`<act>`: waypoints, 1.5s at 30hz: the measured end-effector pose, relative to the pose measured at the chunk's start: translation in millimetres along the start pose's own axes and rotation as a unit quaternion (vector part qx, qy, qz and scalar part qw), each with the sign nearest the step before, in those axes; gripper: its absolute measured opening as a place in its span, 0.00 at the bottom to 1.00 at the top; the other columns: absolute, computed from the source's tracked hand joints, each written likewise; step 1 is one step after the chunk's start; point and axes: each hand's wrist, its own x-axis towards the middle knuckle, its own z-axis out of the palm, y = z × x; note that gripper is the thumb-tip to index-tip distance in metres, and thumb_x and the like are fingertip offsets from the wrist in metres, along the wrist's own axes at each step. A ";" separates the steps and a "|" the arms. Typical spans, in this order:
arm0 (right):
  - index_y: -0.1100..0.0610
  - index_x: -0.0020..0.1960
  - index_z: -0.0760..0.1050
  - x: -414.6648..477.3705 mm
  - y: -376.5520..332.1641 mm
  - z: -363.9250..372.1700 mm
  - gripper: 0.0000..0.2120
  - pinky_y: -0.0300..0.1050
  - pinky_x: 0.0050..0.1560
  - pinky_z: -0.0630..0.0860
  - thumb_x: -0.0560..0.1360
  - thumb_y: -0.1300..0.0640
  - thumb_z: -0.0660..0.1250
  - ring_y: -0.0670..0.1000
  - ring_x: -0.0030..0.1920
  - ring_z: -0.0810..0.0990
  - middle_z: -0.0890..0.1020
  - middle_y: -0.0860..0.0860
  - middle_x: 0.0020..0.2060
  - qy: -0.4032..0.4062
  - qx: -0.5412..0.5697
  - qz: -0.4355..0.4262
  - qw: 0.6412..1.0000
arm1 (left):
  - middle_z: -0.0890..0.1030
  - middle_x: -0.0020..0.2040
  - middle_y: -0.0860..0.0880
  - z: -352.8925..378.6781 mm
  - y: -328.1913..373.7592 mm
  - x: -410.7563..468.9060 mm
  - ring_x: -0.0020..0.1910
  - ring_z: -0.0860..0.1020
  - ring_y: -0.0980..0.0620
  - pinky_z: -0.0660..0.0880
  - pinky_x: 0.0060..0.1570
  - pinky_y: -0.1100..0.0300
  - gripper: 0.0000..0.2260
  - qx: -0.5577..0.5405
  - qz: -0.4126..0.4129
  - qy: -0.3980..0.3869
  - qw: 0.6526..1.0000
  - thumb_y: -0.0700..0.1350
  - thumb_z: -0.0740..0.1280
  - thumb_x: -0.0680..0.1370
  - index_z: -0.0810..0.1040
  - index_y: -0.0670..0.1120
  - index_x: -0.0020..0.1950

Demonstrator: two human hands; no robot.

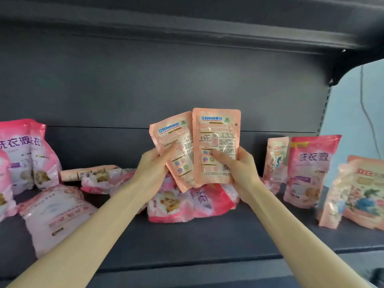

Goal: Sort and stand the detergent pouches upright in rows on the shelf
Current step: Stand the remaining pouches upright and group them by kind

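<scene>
Two peach-coloured detergent pouches are held up above the dark shelf (207,238), their printed backs facing me. My left hand (152,163) grips the left pouch (172,140), which tilts left. The right pouch (217,132) stands upright in my right hand (239,163), thumb across its front. Their inner edges overlap. Beneath them a bright pink pouch (191,204) lies flat. Pink pouches (25,150) stand at the far left.
More pouches lie flat at the left (56,213) and centre-left (99,177). At the right, a pink pouch (309,169) and peach pouches (276,159) (361,190) stand upright. The shelf above (187,32) overhangs. The back panel (166,86) is dark grey.
</scene>
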 end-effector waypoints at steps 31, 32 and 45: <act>0.51 0.51 0.77 -125.7 -78.3 -306.7 0.11 0.49 0.47 0.81 0.73 0.63 0.70 0.49 0.47 0.84 0.84 0.48 0.47 0.078 -0.227 -0.030 0.970 | 0.80 0.54 0.50 247.3 -129.5 -100.5 0.52 0.77 0.53 0.74 0.48 0.59 0.13 0.273 0.067 0.066 0.957 0.34 0.68 0.74 0.77 0.43 0.58; 0.52 0.53 0.78 -123.9 -76.7 -317.6 0.11 0.50 0.48 0.81 0.73 0.63 0.70 0.50 0.47 0.84 0.84 0.48 0.47 0.076 -0.236 -0.027 0.968 | 0.80 0.56 0.48 252.2 -135.8 -99.2 0.53 0.78 0.51 0.74 0.50 0.57 0.14 0.283 0.068 0.079 0.953 0.34 0.68 0.74 0.77 0.43 0.59; 0.54 0.51 0.77 -86.6 -41.6 -360.1 0.10 0.41 0.42 0.80 0.72 0.63 0.72 0.45 0.45 0.83 0.83 0.44 0.43 0.068 -0.230 -0.010 0.971 | 0.81 0.57 0.44 272.4 -160.2 -76.5 0.53 0.78 0.50 0.71 0.48 0.59 0.14 0.359 0.090 0.134 0.919 0.34 0.69 0.74 0.77 0.40 0.59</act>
